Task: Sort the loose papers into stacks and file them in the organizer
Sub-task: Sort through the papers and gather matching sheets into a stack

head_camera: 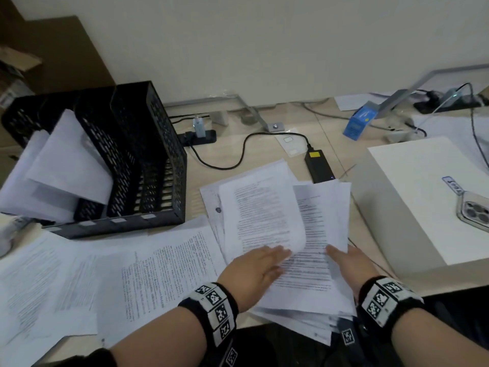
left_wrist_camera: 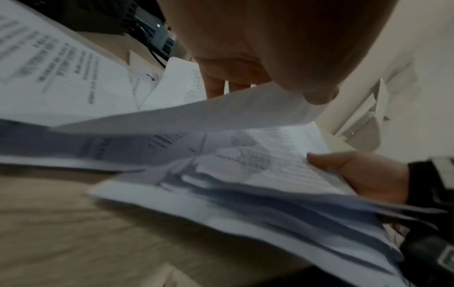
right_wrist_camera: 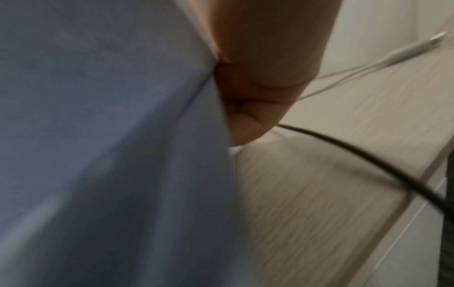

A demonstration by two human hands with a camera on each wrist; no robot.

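A thick stack of printed papers is held over the desk's front edge. My right hand grips its right side, thumb on top and fingers curled underneath. My left hand pinches the near corner of the top sheet, which curls up off the stack; the left wrist view shows that sheet between thumb and fingers. More loose sheets lie spread across the front left of the desk. The black mesh organizer stands at the back left, with papers leaning in its left compartments.
A white box with a phone on it sits right of the stack. A black power adapter and its cable lie behind the papers. A power strip and a blue carton are near the wall.
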